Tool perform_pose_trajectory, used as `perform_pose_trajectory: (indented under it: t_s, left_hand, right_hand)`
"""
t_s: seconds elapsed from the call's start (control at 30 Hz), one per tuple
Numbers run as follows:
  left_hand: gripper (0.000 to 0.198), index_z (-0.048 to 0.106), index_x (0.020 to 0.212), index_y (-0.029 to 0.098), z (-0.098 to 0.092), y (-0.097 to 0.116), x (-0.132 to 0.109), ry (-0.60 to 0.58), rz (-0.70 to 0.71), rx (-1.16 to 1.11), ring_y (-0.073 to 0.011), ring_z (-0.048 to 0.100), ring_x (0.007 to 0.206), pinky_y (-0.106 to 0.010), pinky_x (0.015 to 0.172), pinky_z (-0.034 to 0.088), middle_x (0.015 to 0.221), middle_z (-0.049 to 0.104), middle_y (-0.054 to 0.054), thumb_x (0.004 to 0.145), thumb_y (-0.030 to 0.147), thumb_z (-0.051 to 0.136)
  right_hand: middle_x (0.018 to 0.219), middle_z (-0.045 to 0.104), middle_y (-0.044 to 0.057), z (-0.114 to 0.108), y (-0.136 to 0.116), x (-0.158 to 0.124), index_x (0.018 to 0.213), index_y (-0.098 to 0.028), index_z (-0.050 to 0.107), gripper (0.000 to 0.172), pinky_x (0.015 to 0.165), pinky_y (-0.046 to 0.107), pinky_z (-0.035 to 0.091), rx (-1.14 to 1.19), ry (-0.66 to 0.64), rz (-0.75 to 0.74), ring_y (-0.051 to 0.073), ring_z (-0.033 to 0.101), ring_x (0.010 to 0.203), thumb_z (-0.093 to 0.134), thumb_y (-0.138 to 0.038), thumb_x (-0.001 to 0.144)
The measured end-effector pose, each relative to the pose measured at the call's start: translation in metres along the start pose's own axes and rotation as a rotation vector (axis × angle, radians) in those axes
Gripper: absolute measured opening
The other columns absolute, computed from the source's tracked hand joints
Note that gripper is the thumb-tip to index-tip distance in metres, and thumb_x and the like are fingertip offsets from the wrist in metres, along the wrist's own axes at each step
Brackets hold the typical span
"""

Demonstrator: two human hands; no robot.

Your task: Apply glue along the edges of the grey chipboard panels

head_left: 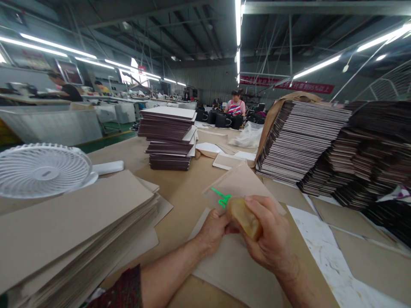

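My right hand (269,233) is wrapped round a yellowish, translucent squeeze bottle (245,217), held tilted over the work. A bright green piece (224,200) shows at the bottle's far end, with a thin tip pointing up and left. Under it lies a tan cardboard sheet (250,182), set at an angle. Close beside the bottle, my left hand (213,231) has its fingers closed at the near edge of this sheet; its fingertips are partly hidden. Another cardboard sheet (237,269) lies beneath both hands.
A thick cardboard stack (73,214) and a white fan (45,171) stand on the left. Ahead is a pile of dark-edged boards (170,137). Taller board stacks (302,141) lean on the right. Across the table a person (236,107) stands behind black items.
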State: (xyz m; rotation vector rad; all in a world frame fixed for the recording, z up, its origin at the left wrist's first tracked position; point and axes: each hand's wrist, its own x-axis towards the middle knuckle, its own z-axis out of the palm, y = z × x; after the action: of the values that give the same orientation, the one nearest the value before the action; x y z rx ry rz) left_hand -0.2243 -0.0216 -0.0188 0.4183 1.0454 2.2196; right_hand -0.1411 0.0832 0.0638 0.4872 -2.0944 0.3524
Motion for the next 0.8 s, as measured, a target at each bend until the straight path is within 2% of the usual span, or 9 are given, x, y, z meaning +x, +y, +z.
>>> perform_pose_trajectory:
  t_s: [0.07,0.23,0.33,0.5,0.67,0.8]
  left_hand:
    - [0.038,0.069,0.097,0.015,0.0,-0.001,0.0,0.002,0.009,0.0,-0.0178,0.062,0.075,-0.028,0.064,0.051,0.094,0.069,-0.008,0.07,0.04,0.078]
    - [0.025,0.067,0.078,0.013,0.002,0.001,-0.001,0.032,0.04,0.032,-0.0142,0.059,0.068,-0.023,0.06,0.047,0.076,0.067,-0.004,0.07,0.035,0.079]
    - [0.025,0.069,0.084,0.014,0.0,0.002,-0.001,0.016,0.026,0.029,-0.0154,0.061,0.07,-0.024,0.061,0.05,0.081,0.069,-0.006,0.073,0.035,0.076]
    - [0.032,0.068,0.107,0.017,-0.003,-0.001,0.0,0.005,0.009,0.024,-0.0223,0.064,0.093,-0.034,0.07,0.058,0.113,0.067,-0.01,0.08,0.035,0.07]
    - [0.034,0.069,0.104,0.012,0.0,0.0,-0.003,0.04,-0.033,0.062,-0.0209,0.063,0.09,-0.036,0.073,0.06,0.112,0.067,-0.012,0.079,0.036,0.071]
    - [0.034,0.071,0.1,0.011,0.001,0.0,-0.002,0.037,-0.028,0.074,-0.0191,0.063,0.086,-0.037,0.074,0.06,0.109,0.068,-0.012,0.078,0.038,0.072]
  right_hand:
    - [0.11,0.054,0.014,-0.001,-0.001,0.002,0.127,-0.015,0.044,0.051,0.073,0.032,0.05,-0.014,0.027,0.02,0.023,0.056,0.098,0.059,-0.012,0.078]
    - [0.111,0.055,0.015,0.003,-0.009,0.0,0.13,-0.014,0.042,0.054,0.07,0.032,0.051,0.021,-0.101,-0.043,0.023,0.056,0.097,0.055,-0.013,0.078]
    - [0.111,0.055,0.013,0.0,-0.004,0.0,0.129,-0.016,0.043,0.053,0.071,0.032,0.051,0.011,-0.034,-0.006,0.023,0.057,0.098,0.058,-0.013,0.078]
    - [0.11,0.055,0.012,-0.02,0.021,0.004,0.126,-0.019,0.046,0.053,0.071,0.034,0.051,-0.155,0.103,0.091,0.023,0.058,0.094,0.065,-0.015,0.076]
    - [0.105,0.057,0.009,-0.039,0.032,0.014,0.123,-0.02,0.049,0.05,0.073,0.034,0.052,-0.246,0.188,0.092,0.022,0.059,0.091,0.068,-0.019,0.077]
    - [0.105,0.058,0.01,-0.046,0.029,0.018,0.121,-0.021,0.049,0.046,0.072,0.035,0.052,-0.298,0.154,0.096,0.022,0.06,0.089,0.065,-0.02,0.079]
